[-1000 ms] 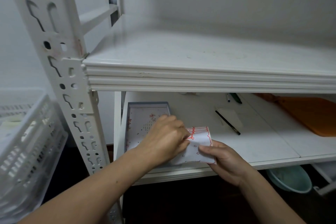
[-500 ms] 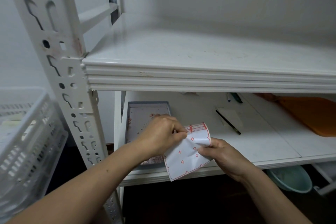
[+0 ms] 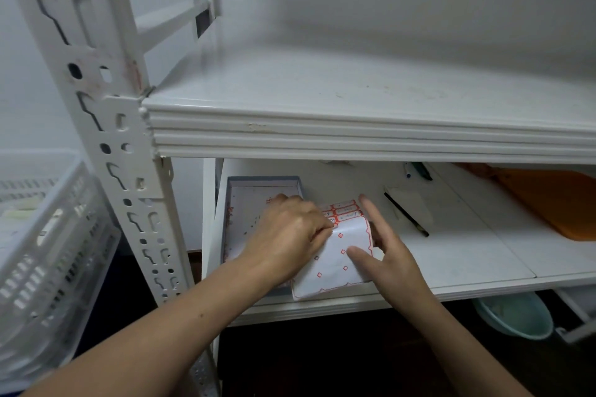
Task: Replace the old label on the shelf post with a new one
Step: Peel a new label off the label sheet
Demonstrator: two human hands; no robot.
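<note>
I am working at the lower shelf, and I judge this to be the peeling step: getting a fresh sticker off the curled white sheet of red-bordered labels (image 3: 338,255) that is lying at the near edge of the white lower shelf board (image 3: 467,255), partly over the shallow grey cardboard box lid (image 3: 258,182) on its left. My left hand (image 3: 290,235) is pinching at the sheet's upper left part, fingertips closed on it where the rows of labels begin; whether one label is actually lifting I cannot tell. My right hand (image 3: 387,255) is spread open, gripping nothing, thumb pressing flat on the sheet to steady it. The perforated white metal shelf post (image 3: 106,126) is standing well to the left, with faint reddish marks near its edge and no label I can make out. Next I am expecting to need a clean peel, then a carry left to the post
</note>
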